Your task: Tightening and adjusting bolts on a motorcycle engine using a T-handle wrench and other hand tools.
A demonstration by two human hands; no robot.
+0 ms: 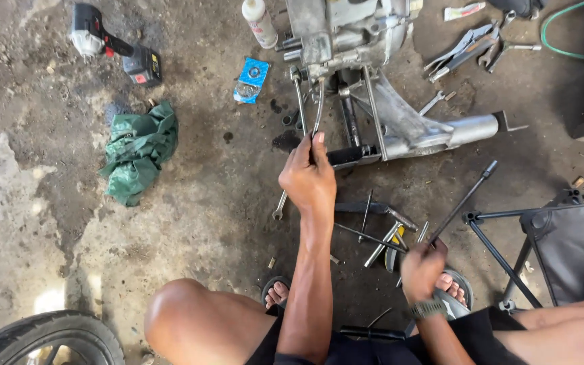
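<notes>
Overhead, left hand point(307, 177) fingers clenched round a thin bent rod point(318, 111) reaching up to the engine point(346, 34) on the concrete floor point(197, 203), right hand point(422, 268) fisted on a long dark rod point(464, 201) angled up-right, loose spanners point(383, 243) between hands, green rag point(138, 150) well left.

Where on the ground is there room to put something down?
Bare concrete lies left of the green cloth, and between it and the left hand. It is crowded around the right hand, where loose tools lie, and by the metal frame near the pliers.
</notes>
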